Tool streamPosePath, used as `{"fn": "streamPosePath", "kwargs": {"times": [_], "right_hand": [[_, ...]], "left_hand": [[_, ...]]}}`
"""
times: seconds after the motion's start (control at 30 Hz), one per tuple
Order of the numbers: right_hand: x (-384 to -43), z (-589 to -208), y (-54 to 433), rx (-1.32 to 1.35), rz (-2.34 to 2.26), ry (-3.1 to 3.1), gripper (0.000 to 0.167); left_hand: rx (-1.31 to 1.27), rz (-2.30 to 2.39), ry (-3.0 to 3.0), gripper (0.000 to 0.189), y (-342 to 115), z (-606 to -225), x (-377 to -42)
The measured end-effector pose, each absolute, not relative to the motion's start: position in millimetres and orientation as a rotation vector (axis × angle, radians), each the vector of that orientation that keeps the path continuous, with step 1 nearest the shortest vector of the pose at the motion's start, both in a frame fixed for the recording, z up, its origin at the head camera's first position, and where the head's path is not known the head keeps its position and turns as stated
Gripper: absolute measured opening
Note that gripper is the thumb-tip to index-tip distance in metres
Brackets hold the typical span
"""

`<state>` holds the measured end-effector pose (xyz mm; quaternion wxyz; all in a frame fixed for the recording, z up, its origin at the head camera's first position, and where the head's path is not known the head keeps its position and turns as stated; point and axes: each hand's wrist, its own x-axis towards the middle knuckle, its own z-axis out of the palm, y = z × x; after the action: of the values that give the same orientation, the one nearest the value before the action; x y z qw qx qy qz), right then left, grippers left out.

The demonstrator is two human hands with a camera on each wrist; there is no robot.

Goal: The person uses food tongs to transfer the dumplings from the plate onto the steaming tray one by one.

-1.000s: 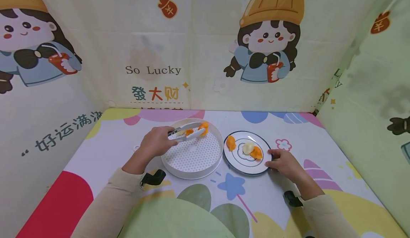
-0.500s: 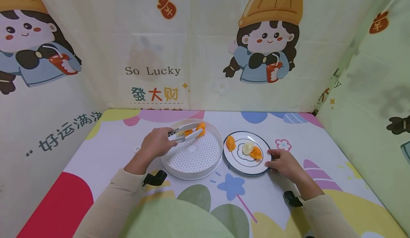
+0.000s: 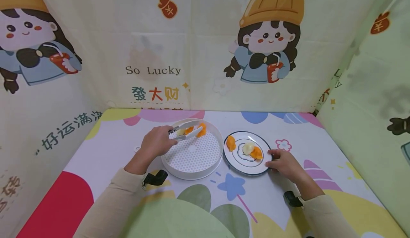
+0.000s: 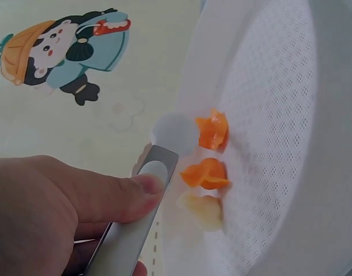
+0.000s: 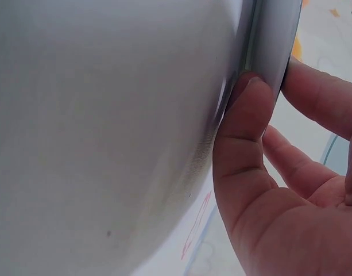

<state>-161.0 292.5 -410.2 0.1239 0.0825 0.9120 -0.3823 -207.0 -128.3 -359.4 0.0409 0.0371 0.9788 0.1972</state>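
Observation:
My left hand [image 3: 157, 140] grips metal tongs [image 4: 127, 230] with pale tips, its thumb pressing on one arm. The tongs reach into a round white steamer basket [image 3: 191, 175] with a perforated bottom. Beside the tips lies an orange dumpling-like piece [image 4: 212, 130]; whether they touch it I cannot tell. Another orange piece [image 4: 207, 173] and a pale one [image 4: 203, 211] lie in a row with it. My right hand [image 3: 285, 164] pinches the right rim of a white plate [image 3: 237, 165] with a dark edge. On that plate are two orange pieces [image 3: 230, 143] and a pale one [image 3: 248, 148].
Basket and plate stand side by side, nearly touching, on a patterned tablecloth [image 3: 205, 202]. A printed cloth wall [image 3: 205, 52] rises behind the table, with more cloth at both sides. Each wrist carries a black camera mount [image 3: 156, 177].
The tongs have drawn back slightly to the left. The far orange piece has shifted a little left and lower in the basket. My right hand and the plate have stayed in place.

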Motion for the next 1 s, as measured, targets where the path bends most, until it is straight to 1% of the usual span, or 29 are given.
{"fn": "streamPosePath", "kwargs": {"times": [0.4,1.0], "right_hand": [[-161.5,-411.0,293.0,0.256,-1.111,2.656,0.058],[-161.0,-410.4,292.1,0.263,-1.131,2.643,0.058]], "left_hand": [[0.172,0.612,2.995,0.061,-118.5,-350.9,-199.4],[0.391,0.671,2.968,0.056,-60.1,-348.3,-188.1]]}}
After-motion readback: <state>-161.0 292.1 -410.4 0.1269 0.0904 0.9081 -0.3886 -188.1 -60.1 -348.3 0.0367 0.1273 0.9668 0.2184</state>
